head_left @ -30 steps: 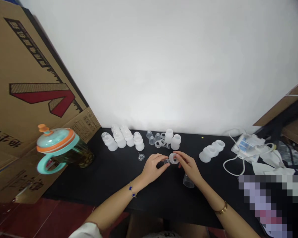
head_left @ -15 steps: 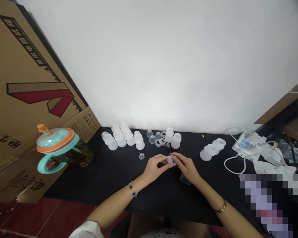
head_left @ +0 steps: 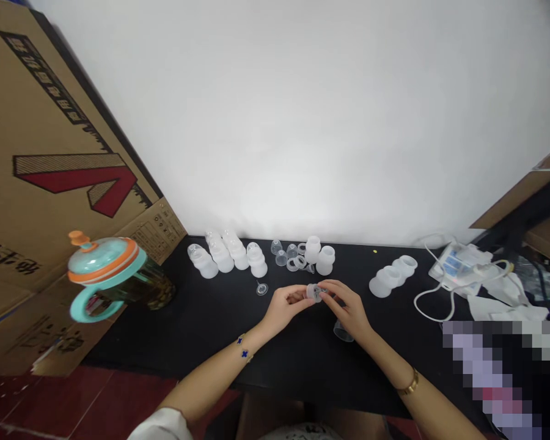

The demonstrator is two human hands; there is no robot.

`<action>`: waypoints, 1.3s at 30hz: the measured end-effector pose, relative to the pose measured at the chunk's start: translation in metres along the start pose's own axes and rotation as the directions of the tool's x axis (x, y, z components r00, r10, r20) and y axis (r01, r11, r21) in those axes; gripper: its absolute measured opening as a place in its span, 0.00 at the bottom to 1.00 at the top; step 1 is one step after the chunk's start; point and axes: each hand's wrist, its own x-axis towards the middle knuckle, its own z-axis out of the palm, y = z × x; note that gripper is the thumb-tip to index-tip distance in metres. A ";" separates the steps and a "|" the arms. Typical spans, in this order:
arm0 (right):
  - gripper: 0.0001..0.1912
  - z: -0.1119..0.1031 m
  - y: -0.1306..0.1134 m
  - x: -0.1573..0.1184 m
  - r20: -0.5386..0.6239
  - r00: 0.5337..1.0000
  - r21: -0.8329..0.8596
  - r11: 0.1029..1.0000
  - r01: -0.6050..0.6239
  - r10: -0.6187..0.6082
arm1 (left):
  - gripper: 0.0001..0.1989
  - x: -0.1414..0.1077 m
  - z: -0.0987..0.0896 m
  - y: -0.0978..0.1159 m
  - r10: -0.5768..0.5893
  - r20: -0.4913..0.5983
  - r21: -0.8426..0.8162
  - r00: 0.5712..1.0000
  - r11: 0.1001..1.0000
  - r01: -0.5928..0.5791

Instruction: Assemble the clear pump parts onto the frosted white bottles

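With the fingers of my left hand (head_left: 284, 304) and right hand (head_left: 347, 307) both grasping the ring (head_left: 312, 293) over the desk (head_left: 201, 336), left of the clear cup (head_left: 343, 332), I'd best steady it leftward and work its right side evenly, untilted.

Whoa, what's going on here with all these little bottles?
A person is working on a small whitish ring above the black table. The left hand holds it, and the right hand has its fingers at the ring's open side. Four bottles with clear tops stand to the left. Open bottles and loose clear domes are farther back. A clear cup is partly hidden by the right hand.
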 end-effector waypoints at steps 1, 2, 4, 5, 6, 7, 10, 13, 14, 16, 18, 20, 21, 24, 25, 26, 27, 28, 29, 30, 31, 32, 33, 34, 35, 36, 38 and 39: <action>0.11 0.000 0.000 0.000 -0.002 1.000 -0.006 1.000 0.024 -0.024 | 0.19 0.000 0.000 -0.001 0.003 0.002 0.024 1.000 1.000 -0.003; 0.11 0.000 0.000 0.000 -0.001 0.999 -0.014 0.999 0.044 -0.044 | 0.19 0.000 0.000 -0.002 0.005 0.004 0.046 1.000 0.999 -0.005; 0.10 0.001 0.001 0.000 0.001 0.997 -0.037 0.996 0.076 -0.076 | 0.18 0.000 -0.001 -0.003 0.006 0.004 0.077 1.000 0.997 -0.006; 0.10 0.001 0.001 0.000 0.000 0.996 -0.050 0.995 0.092 -0.092 | 0.18 0.000 -0.001 -0.004 0.006 0.002 0.086 1.000 0.996 -0.007; 0.10 0.001 0.002 0.001 -0.003 0.994 -0.062 0.992 0.108 -0.108 | 0.18 0.000 -0.001 -0.004 0.008 -0.001 0.092 1.000 0.996 -0.008; 0.10 0.001 0.002 0.001 -0.006 0.992 -0.074 0.990 0.123 -0.124 | 0.18 0.000 -0.002 -0.005 0.010 -0.003 0.100 1.000 0.995 -0.010; 0.09 0.002 0.004 0.001 -0.009 0.987 -0.103 0.982 0.160 -0.162 | 0.17 0.001 -0.002 -0.006 0.019 -0.013 0.128 1.000 0.992 -0.017; 0.09 0.002 0.005 0.000 -0.018 0.985 -0.125 0.977 0.170 -0.174 | 0.17 0.001 -0.003 -0.007 0.025 -0.019 0.153 1.000 0.988 -0.021; 0.09 0.002 0.006 0.000 -0.023 0.984 -0.131 0.977 0.170 -0.174 | 0.17 0.000 -0.003 -0.007 0.025 -0.021 0.157 0.999 0.987 -0.021; 0.08 0.003 0.007 0.000 -0.034 0.985 -0.140 0.976 0.166 -0.172 | 0.17 0.000 -0.003 -0.007 0.022 -0.026 0.159 0.999 0.987 -0.018; 0.08 0.003 0.008 -0.001 -0.044 0.985 -0.145 0.977 0.159 -0.166 | 0.17 0.000 -0.003 -0.008 0.021 -0.035 0.153 0.999 0.988 -0.015; 0.08 0.003 0.008 -0.001 -0.050 0.986 -0.146 0.977 0.153 -0.162 | 0.17 0.001 -0.003 -0.009 0.023 -0.044 0.137 0.999 0.990 -0.017; 0.08 0.002 0.008 -0.001 -0.052 0.986 -0.145 0.978 0.150 -0.159 | 0.17 0.001 -0.003 -0.009 0.023 -0.049 0.129 0.999 0.991 -0.016; 0.09 0.001 0.007 -0.001 -0.049 0.988 -0.144 0.980 0.138 -0.146 | 0.18 0.001 -0.003 -0.009 0.021 -0.059 0.134 0.998 0.991 -0.013; 0.09 0.001 0.006 -0.001 -0.047 0.989 -0.147 0.980 0.133 -0.141 | 0.17 0.001 -0.003 -0.008 0.025 -0.060 0.150 0.998 0.988 -0.016; 0.09 0.001 0.006 -0.001 -0.045 0.990 -0.151 0.980 0.128 -0.136 | 0.17 0.000 -0.003 -0.007 0.032 -0.057 0.172 0.998 0.985 -0.021; 0.09 0.001 0.006 -0.001 -0.042 0.990 -0.157 0.980 0.125 -0.133 | 0.17 0.000 -0.003 -0.006 0.039 -0.049 0.197 0.998 0.980 -0.028; 0.09 0.000 0.005 -0.001 -0.035 0.991 -0.163 0.979 0.122 -0.130 | 0.17 0.000 -0.003 -0.006 0.044 -0.041 0.222 0.998 0.974 -0.034; 0.09 0.000 0.005 -0.001 -0.028 0.991 -0.169 0.978 0.121 -0.128 | 0.18 -0.001 -0.003 -0.005 0.047 -0.032 0.246 0.998 0.968 -0.038; 0.09 0.000 0.005 -0.001 -0.022 0.992 -0.172 0.978 0.122 -0.127 | 0.18 -0.001 -0.002 -0.005 0.050 -0.022 0.270 0.999 0.962 -0.042; 0.09 0.000 0.005 -0.001 -0.017 0.992 -0.171 0.978 0.122 -0.127 | 0.19 -0.001 -0.002 -0.004 0.051 -0.014 0.293 0.999 0.955 -0.045; 0.08 0.000 0.005 -0.001 -0.013 0.992 -0.164 0.979 0.119 -0.123 | 0.20 -0.001 -0.002 -0.005 0.053 -0.008 0.317 0.999 0.947 -0.048; 0.08 0.000 0.004 -0.001 -0.009 0.993 -0.151 0.982 0.113 -0.116 | 0.21 -0.002 -0.002 -0.005 0.056 -0.006 0.338 0.998 0.940 -0.051; 0.07 0.000 0.004 -0.001 -0.003 0.995 -0.133 0.986 0.102 -0.104 | 0.22 -0.002 -0.002 -0.006 0.059 -0.003 0.357 0.998 0.933 -0.054; 0.06 0.000 0.003 0.000 0.005 0.996 -0.114 0.990 0.089 -0.089 | 0.23 -0.002 -0.002 -0.006 0.062 0.000 0.373 0.998 0.926 -0.058; 0.06 0.000 0.003 0.000 0.016 0.997 -0.098 0.992 0.075 -0.074 | 0.23 -0.002 -0.002 -0.007 0.066 0.003 0.386 0.998 0.921 -0.062; 0.06 -0.001 0.003 0.000 0.027 0.998 -0.090 0.994 0.063 -0.060 | 0.23 -0.002 -0.002 -0.008 0.078 0.007 0.406 0.997 0.911 -0.074; 0.07 -0.001 0.003 0.001 0.029 0.998 -0.097 0.993 0.065 -0.063 | 0.23 -0.003 -0.002 -0.008 0.084 0.010 0.418 0.996 0.905 -0.080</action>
